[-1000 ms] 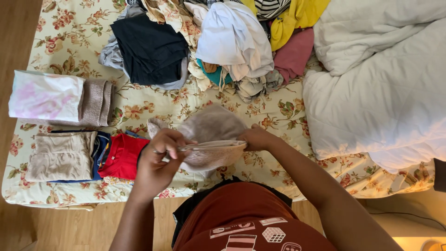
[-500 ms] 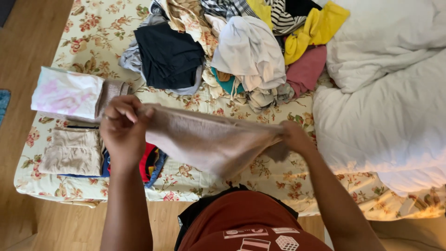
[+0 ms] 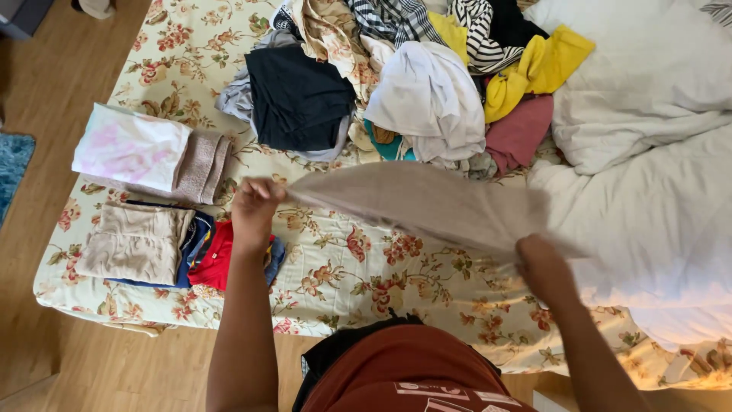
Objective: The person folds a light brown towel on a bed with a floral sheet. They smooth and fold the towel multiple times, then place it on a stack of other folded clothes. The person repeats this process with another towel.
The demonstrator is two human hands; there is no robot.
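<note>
Wooden flooring [image 3: 114, 366] runs along the near edge, and beyond it sits the bed with its floral sheet [image 3: 358, 267], which is where I'm working. Nearest me, my left hand [image 3: 255, 210] and right hand [image 3: 543, 267] are each pinched shut on an end of a thin beige garment [image 3: 427, 202]. Half a second ago it sagged between them; now my hands have moved further apart and it is pulled out long and taut above the sheet, slanting from near left up to the right. I judge that it is being shaken flat, ready for folding.

Left of my left hand lie folded pieces: a red one [image 3: 213, 248] on a blue one, a tan one [image 3: 133, 240], and further off a white-and-pink one [image 3: 130, 145] over a brown one. Farther away is the unsorted clothes heap [image 3: 412, 84], with a white duvet [image 3: 648, 152] to the right.
</note>
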